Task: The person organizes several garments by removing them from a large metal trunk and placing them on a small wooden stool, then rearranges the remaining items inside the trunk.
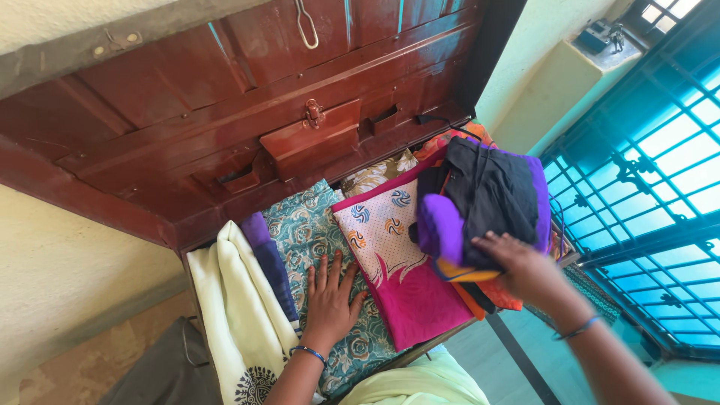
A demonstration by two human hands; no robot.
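Head view: the right hand (523, 268) grips a folded stack of garments (484, 206), black and purple on top with orange layers beneath. The fingers are curled over the near edge of the stack, and the stack sits at the right end of an open trunk (225, 112), above the clothes packed there. The left hand (330, 300) lies flat, palm down and fingers spread, holding nothing; it presses on a teal floral cloth (311, 232) in the middle of the trunk. Each wrist carries a thin blue bangle.

Between the two hands lies a pink cloth (401, 270) with a white panel of swirl motifs, touching the teal cloth on its left and running under the held stack on its right. Left of the teal cloth sits a narrow purple folded piece (266, 259), then a cream cloth (236, 315) draped over the trunk's near left edge. A pale floral fabric (379, 174) shows at the far side.

The trunk's dark red-brown lid stands raised at the far side, with a metal hasp (313, 114). A barred teal window (645, 195) fills the right.
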